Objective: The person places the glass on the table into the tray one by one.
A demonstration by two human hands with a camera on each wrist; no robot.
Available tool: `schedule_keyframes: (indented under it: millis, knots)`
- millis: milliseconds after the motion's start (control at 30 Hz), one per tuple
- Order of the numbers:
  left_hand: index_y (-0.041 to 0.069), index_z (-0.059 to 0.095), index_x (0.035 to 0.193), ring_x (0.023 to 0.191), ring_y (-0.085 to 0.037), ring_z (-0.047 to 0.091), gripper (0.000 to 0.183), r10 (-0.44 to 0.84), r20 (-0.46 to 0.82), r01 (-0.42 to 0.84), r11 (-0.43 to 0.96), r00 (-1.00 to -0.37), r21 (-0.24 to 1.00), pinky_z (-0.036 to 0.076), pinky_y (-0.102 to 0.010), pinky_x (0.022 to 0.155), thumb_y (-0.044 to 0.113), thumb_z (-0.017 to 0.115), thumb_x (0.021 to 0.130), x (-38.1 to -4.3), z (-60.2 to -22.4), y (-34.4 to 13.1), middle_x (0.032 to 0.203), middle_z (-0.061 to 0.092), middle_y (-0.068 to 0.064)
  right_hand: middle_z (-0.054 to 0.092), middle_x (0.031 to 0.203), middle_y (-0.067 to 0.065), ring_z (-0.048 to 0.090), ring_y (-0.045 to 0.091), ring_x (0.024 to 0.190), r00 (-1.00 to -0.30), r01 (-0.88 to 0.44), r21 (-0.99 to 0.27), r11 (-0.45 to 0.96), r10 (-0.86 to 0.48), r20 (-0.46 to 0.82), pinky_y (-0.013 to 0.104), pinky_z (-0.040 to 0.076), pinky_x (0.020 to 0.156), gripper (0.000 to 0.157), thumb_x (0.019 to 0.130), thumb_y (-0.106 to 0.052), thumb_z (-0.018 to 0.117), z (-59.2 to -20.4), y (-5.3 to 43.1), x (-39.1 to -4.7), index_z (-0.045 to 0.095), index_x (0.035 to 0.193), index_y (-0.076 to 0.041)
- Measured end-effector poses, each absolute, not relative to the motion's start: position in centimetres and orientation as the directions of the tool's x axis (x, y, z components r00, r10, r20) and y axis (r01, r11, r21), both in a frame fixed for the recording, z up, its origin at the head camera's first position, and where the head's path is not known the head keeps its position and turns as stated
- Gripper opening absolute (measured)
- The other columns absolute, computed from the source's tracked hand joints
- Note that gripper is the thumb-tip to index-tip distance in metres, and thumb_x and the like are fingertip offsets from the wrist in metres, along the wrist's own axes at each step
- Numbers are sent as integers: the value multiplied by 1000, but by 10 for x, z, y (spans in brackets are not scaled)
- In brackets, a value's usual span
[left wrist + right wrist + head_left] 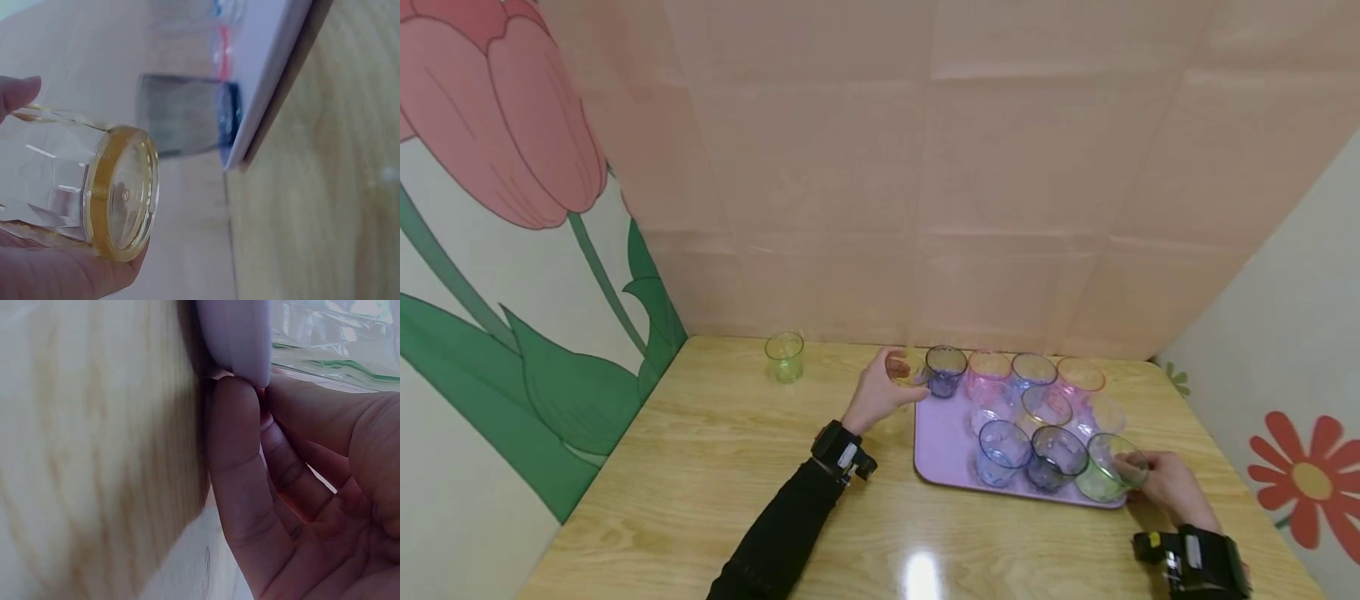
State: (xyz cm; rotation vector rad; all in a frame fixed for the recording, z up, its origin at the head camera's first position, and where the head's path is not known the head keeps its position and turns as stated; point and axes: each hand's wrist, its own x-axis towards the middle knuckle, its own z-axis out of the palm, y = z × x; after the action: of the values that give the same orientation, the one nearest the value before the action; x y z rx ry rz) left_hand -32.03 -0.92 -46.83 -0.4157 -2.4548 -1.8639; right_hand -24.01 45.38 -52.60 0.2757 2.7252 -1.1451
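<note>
My left hand (877,393) grips a clear yellow-tinted glass (910,368) just off the left edge of a lilac tray (943,450). In the left wrist view this glass (122,194) is tilted, its thick amber base towards the camera, thumb and fingers on opposite sides. Right beside it, a dark grey-blue glass (946,372) stands on the tray's far left corner. My right hand (1176,487) is at the near right corner, next to a green glass (1101,475). Up close, the right thumb and fingers pinch the tray's rim (240,337).
Several more tinted glasses crowd the tray, among them a blue glass (997,462) and a dark glass (1052,467) along the near edge. A green glass (786,365) stands alone on the wooden table (662,483) at the far left. A pink-beige covering (850,167) rises behind the table.
</note>
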Motion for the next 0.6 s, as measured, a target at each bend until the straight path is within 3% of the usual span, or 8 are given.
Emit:
schedule_keyframes:
  millis: [300,600]
  knots:
    - [4,49,131,110,-36,60,79,255,163,236,288,-953,928,54,-31,82,26,90,67,-318,-474,10,120,62,-17,63,117,32,62,19,86,-968,237,-688,686,104,-229,34,59,67,47,92,-31,68,-526,453,-240,66,111,12]
    - [8,48,134,112,-39,58,82,311,85,157,213,-946,964,54,-30,73,16,91,64,-317,-476,21,122,59,-21,64,116,30,61,17,85,-968,238,-690,684,105,-230,32,58,66,48,92,-32,68,-526,453,-240,66,111,11]
